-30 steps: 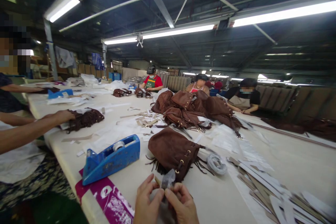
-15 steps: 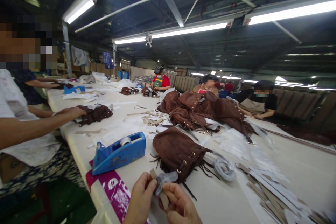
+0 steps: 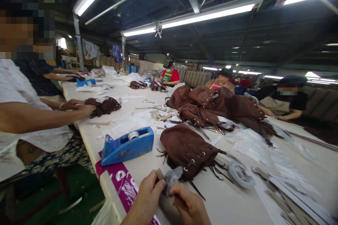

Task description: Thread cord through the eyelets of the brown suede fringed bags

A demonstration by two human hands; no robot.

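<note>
My left hand (image 3: pixel 146 195) pinches a narrow tan strip (image 3: pixel 160 174) between thumb and fingers, its end poking up above the thumb. Crumpled clear plastic film (image 3: pixel 174 175) bunches round the strip, between both hands. My right hand (image 3: pixel 188 204) closes on the film and the strip's lower part; its fingertips are partly hidden. Just beyond lies a brown drawstring bag (image 3: pixel 185 144) with gold eyelets and fringe, apart from my hands. A blue tape dispenser (image 3: pixel 129 149) stands to the left on a purple printed sheet (image 3: pixel 123 186).
A coil of grey cord (image 3: pixel 241 174) and loose tan strips (image 3: pixel 280 197) lie at right. Brown bags (image 3: pixel 211 105) are heaped farther back, near clear plastic sheets (image 3: pixel 253 144). A co-worker (image 3: pixel 31 119) at left handles a dark fringed bag (image 3: pixel 105 106); others work around the table.
The view has swung a little left, so the table's things sit farther right. My hands keep their hold on the strip and film; the right fingers have curled closer over it.
</note>
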